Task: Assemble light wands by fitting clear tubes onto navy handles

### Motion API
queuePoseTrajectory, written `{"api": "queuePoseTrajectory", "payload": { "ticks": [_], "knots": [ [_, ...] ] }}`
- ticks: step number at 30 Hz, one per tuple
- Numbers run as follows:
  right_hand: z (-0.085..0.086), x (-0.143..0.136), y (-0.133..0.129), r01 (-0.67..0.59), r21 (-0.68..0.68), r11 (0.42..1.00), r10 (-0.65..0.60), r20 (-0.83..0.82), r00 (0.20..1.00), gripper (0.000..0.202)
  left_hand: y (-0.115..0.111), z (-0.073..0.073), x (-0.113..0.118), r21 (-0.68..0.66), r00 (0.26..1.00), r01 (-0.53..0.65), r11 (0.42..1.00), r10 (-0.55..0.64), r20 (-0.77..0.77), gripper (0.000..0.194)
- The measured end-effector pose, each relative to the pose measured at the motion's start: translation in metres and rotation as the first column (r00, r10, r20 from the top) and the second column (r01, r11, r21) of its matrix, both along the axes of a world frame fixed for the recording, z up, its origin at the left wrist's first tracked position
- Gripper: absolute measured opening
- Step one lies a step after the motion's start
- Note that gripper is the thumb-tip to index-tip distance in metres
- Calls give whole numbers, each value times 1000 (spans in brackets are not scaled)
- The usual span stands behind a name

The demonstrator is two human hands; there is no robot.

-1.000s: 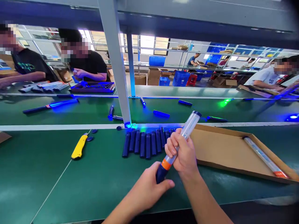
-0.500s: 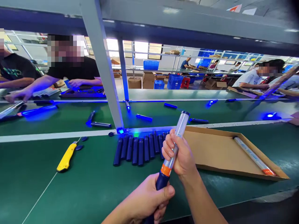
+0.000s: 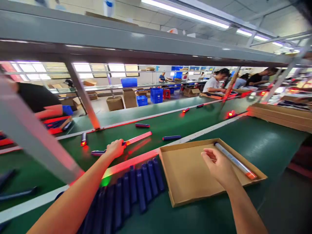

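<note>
Stretched out over the green belt, my left hand (image 3: 115, 149) is closed around a light wand, whose clear tube (image 3: 138, 138) glows red and points right. A dark cylinder (image 3: 97, 152) shows left of that hand; whether it is the same wand's handle I cannot tell. My right hand (image 3: 218, 164) hangs above the shallow cardboard tray (image 3: 187, 175), fingers bent, thumb apart, holding nothing visible. Inside the tray, along its right side, lies another clear-tubed wand (image 3: 235, 161) with an orange band. Several dark blue handles (image 3: 140, 190) lie in a row left of the tray.
More dark cylinders (image 3: 172, 137) lie on the belt (image 3: 156, 148), some with red lights. A grey post (image 3: 36, 133) rises at the left, under an overhead shelf (image 3: 146, 45). Another cardboard tray (image 3: 280, 117) stands at the right. Co-workers sit across the line.
My hands have parted: the left carried the wand forward to the belt, the right let go of its tube and moved over the tray. The view swung right; the glow turned from blue to red.
</note>
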State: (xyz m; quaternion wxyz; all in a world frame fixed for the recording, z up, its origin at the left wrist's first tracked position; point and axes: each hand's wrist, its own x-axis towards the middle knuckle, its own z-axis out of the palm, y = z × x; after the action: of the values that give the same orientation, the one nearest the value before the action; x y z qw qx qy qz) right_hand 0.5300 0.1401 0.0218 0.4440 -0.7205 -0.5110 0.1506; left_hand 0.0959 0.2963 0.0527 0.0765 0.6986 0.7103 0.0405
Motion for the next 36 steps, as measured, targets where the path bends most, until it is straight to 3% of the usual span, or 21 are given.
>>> {"api": "queuePoseTrajectory", "payload": {
  "ticks": [2, 4, 7, 10, 12, 14, 16, 17, 19, 20, 22, 25, 28, 30, 31, 33, 36],
  "knots": [
    [-6, 37, 7, 141, -84, 987, -111, 291, 950, 36, 25, -9, 18, 18, 1000, 15, 1000, -14, -27, 33],
    [-9, 70, 14, 298, -137, 945, -196, 494, 847, 37, 46, -19, 50, 45, 994, 108, 993, -107, -8, 36],
    [-15, 106, 23, 440, -225, 869, -244, 578, 779, 34, 68, -38, 109, 59, 934, 339, 939, -344, 94, 39],
    [-28, 122, 29, 446, -333, 830, -191, 582, 790, 23, 78, -56, 154, 50, 866, 461, 886, -462, 194, 36],
    [-36, 123, 31, 402, -371, 837, -147, 555, 819, 20, 79, -62, 164, 41, 851, 468, 883, -463, 247, 34],
    [-38, 117, 29, 337, -388, 858, -101, 515, 851, 21, 74, -62, 159, 46, 842, 453, 890, -444, 307, 31],
    [-31, 102, 23, 251, -356, 900, -100, 392, 915, 25, 63, -53, 143, 76, 825, 418, 905, -413, 386, 27],
    [-24, 90, 18, 197, -308, 931, -120, 251, 960, 29, 55, -45, 132, 101, 812, 388, 916, -392, 432, 26],
    [-6, 57, 7, 71, -169, 983, -104, -194, 976, 39, 33, -24, 109, 167, 768, 306, 937, -347, 539, 27],
    [4, 36, 1, -1, -92, 996, -39, -435, 899, 44, 19, -11, 98, 198, 731, 262, 944, -329, 598, 29],
    [26, -12, -11, -140, 66, 988, 142, -746, 651, 49, -20, 13, 78, 240, 630, 192, 952, -307, 713, 36],
    [56, -89, -27, -260, 267, 928, 341, -890, 303, 42, -101, 37, 60, 257, 465, 157, 954, -301, 833, 38],
    [77, -157, -40, -297, 365, 882, 408, -908, 97, 35, -190, 39, 58, 108, 202, 161, 981, -140, 969, 36],
    [86, -193, -47, -239, 418, 877, 439, -898, 39, 34, -241, 32, 61, -58, 40, 167, 984, 52, 998, 40],
    [89, -207, -51, -206, 435, 877, 450, -893, 28, 34, -262, 27, 62, -121, 0, 159, 980, 122, 992, 44],
    [92, -231, -59, -178, 446, 877, 458, -888, 31, 35, -295, 17, 61, -171, -1, 128, 977, 172, 985, 51],
    [89, -256, -75, -242, 417, 876, 445, -893, 71, 34, -325, 5, 59, -175, 9, 103, 979, 175, 985, 54]
  ]
}}
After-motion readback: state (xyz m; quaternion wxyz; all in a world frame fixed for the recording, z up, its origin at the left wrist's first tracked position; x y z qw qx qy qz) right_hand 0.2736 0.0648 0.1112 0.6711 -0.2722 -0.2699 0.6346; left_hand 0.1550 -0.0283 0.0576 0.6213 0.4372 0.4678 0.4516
